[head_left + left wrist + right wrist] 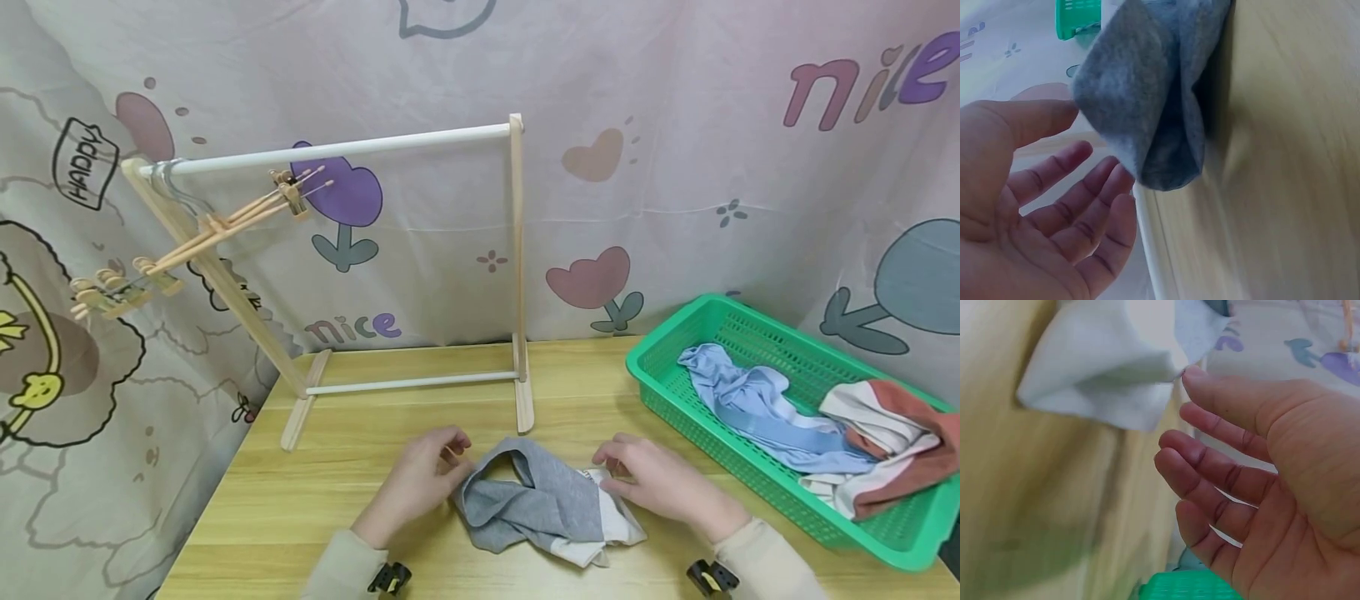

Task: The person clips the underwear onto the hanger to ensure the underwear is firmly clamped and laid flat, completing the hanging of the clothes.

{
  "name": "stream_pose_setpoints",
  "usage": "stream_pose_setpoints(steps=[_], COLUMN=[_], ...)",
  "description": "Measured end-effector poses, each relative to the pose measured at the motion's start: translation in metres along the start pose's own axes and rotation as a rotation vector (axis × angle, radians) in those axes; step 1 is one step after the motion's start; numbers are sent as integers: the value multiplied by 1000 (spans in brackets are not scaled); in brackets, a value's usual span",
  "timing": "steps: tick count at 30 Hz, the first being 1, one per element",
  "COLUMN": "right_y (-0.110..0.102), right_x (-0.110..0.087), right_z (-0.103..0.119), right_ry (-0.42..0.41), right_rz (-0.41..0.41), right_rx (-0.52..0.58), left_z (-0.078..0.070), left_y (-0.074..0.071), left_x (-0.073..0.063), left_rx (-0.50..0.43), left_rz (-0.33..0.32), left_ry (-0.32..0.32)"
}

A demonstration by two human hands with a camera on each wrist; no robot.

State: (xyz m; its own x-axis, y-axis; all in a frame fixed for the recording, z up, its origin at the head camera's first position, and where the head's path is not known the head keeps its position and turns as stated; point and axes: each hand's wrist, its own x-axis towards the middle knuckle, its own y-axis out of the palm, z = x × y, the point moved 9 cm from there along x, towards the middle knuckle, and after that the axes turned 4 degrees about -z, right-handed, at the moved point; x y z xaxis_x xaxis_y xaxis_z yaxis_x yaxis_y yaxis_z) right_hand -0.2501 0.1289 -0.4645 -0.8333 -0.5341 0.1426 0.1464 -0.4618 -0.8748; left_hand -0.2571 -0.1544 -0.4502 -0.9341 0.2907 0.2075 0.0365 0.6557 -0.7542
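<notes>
A crumpled grey and white cloth garment [536, 500] lies on the wooden table between both hands; its exact kind is hard to tell. A round opening in the grey part faces up. My left hand [423, 479] is at the grey end, fingers loosely bent, and the left wrist view has its thumb at the edge of the grey fabric [1129, 87]. At the white end is my right hand [660, 479]. In the right wrist view its thumb tip is by the white fabric [1110, 362], the other fingers spread and relaxed. Neither hand grips the garment.
A wooden rack [517, 250] with a white top rail stands behind the hands. Wooden clip hangers [217, 225] hang at its left end. To the right, a green basket [720, 433] holds light blue clothing [765, 408] and rust-and-white clothing [900, 433]. A patterned curtain hangs behind.
</notes>
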Motion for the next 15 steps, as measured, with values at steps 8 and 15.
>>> stream_pose_setpoints(steps=[8, 15], right_y=[17, 17], right_x=[6, 10], right_z=[-9, -18], right_ry=[-27, 12], right_rz=[24, 42], right_rx=[19, 92], left_z=[6, 8], left_y=[17, 20], left_x=[2, 1], left_rx=[22, 19], left_rz=[60, 76], left_ry=[26, 26])
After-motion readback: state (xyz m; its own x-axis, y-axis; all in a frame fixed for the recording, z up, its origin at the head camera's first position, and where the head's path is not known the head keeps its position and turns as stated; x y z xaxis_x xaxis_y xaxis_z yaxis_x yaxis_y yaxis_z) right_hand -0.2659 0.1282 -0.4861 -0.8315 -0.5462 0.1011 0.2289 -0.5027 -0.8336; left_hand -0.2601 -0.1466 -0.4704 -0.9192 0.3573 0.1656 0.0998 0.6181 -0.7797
